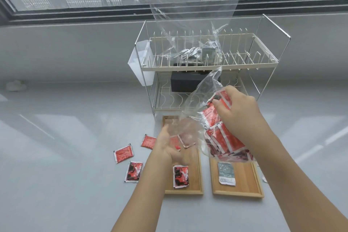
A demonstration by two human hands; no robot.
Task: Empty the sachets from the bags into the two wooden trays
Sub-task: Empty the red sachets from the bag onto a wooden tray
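Note:
Two wooden trays lie side by side on the pale counter, the left tray [197, 175] and the right tray [244, 177]. My right hand [237, 111] grips a clear plastic bag [197, 100] full of red sachets [224, 137], held tilted above the trays. My left hand [167, 145] holds the bag's lower open end over the left tray. One red-black sachet [180, 176] lies in the left tray and a grey sachet [226, 173] in the right one. Three red sachets [123, 153] lie loose on the counter left of the trays.
A two-tier wire dish rack [207, 66] stands behind the trays. Its upper shelf carries a second clear bag [188, 5] with grey sachets [195, 53]. A black box [186, 82] sits on the lower shelf and a white cup [140, 66] hangs on the rack's left side.

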